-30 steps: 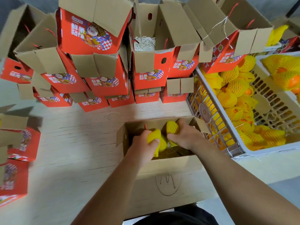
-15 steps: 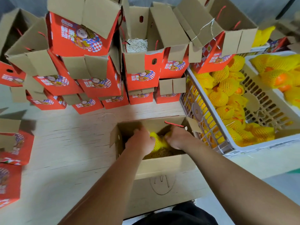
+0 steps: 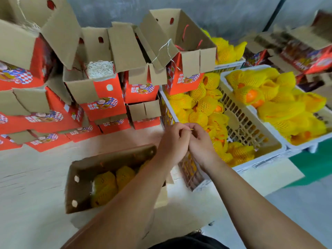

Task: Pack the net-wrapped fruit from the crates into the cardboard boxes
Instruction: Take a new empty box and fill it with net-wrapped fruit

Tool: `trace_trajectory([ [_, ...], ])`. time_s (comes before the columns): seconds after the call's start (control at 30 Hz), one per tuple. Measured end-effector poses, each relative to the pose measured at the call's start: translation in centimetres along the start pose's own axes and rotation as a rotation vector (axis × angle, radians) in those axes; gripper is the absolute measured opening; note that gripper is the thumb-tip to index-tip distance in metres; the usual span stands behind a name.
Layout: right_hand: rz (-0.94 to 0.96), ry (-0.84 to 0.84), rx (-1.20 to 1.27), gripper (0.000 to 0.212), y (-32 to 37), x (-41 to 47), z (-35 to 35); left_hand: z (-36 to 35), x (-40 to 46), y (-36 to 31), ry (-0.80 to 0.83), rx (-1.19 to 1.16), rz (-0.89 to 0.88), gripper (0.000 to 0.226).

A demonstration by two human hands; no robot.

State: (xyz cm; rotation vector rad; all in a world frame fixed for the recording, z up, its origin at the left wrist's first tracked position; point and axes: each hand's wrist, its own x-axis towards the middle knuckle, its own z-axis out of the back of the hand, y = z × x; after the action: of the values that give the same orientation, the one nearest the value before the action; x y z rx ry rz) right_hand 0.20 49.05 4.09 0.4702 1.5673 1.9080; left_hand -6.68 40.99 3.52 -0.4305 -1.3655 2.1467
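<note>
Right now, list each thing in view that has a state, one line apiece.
Open box: flaps open, wrapped fruit inside.
Near crate: partly full of netted fruit.
Far crate: heaped with netted fruit.
Stacked boxes: flaps open; one shows shredded filler.
Left hand: fingers curled, against the right hand.
Right hand: fingers curled; grip contents unclear.

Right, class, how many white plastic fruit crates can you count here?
3: the nearest crate, a second crate to its right, and a third crate behind them, only its rim showing. More may be hidden.
</note>
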Motion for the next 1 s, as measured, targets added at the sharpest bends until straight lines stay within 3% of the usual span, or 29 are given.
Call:
trace_trajectory([
  [0.1, -0.027, 0.015, -0.139, 0.017, -1.8, 3.4, 4.6, -3.8, 3.1, -1.3, 0.024, 0.208, -0.01, 0.02],
  [0.17, -0.047, 0.029, -0.355, 0.019, -3.7, 6.3, 7.8, -5.7, 4.9, -1.4, 0.056, 0.387, -0.018, 0.019],
  [0.3, -0.066, 0.355, -0.818, 0.037, -7.6, 10.5, 11.1, -8.4, 5.8, -0.1, 0.044, 0.81, -0.078, 0.023],
  [0.37, -0.007, 0.387, -0.93, 0.04, -8.8, 12.0, 11.5, -9.6, 5.5, 0.5, 0.023, 0.972, -0.085, 0.024],
  [0.43, 0.065, 0.301, -0.936, 0.043, -9.3, 13.6, 11.6, -10.1, 5.8, 0.9, 0.004, 0.993, -0.092, 0.022],
  [0.5, 0.115, 0.251, -0.965, 0.064, -9.2, 15.3, 11.7, -10.1, 6.2, 0.9, -0.028, 0.934, -0.077, 0.02],
  [0.7, 0.241, 0.403, -1.328, 0.113, -8.6, 20.8, 12.5, -10.7, 6.4, 0.8, -0.049, 0.979, -0.017, 0.02],
  [0.8, 0.333, 0.303, -1.484, 0.092, -8.5, 22.7, 12.8, -10.5, 6.7, 0.6, -0.117, 0.924, 0.005, 0.02],
  [0.9, 0.529, 0.283, -1.454, 0.063, -8.8, 23.9, 12.9, -10.3, 6.9, 0.5, -0.133, 0.899, -0.003, 0.022],
  [1.0, 0.526, 0.317, -1.422, 0.074, -9.1, 24.3, 13.2, -10.3, 6.8, 0.7, -0.119, 0.889, 0.013, 0.023],
])
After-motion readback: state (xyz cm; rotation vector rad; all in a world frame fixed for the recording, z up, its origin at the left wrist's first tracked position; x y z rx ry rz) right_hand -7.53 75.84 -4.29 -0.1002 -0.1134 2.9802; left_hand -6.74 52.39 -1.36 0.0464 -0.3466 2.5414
